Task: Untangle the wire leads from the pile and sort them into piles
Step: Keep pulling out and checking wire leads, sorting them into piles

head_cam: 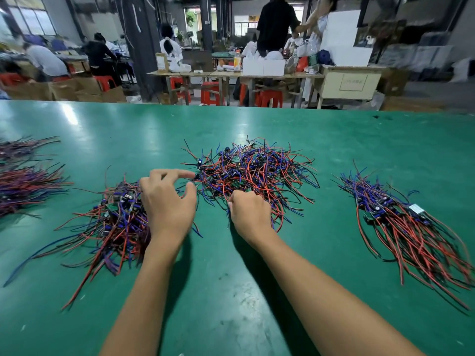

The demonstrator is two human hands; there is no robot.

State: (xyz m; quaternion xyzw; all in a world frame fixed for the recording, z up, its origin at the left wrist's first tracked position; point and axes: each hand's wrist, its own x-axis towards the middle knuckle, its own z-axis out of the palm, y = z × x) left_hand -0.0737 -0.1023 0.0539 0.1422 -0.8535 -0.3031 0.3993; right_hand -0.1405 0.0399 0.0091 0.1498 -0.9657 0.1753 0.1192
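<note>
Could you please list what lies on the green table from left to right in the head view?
Two bundles at the left edge → sorted pile under the left hand → left hand → right hand → sorted pile on the right. The tangled pile behind both hands overlaps them, so it is omitted.

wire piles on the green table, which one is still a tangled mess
The middle pile, just beyond both hands: its leads cross every way, while the side piles lie combed.
</note>
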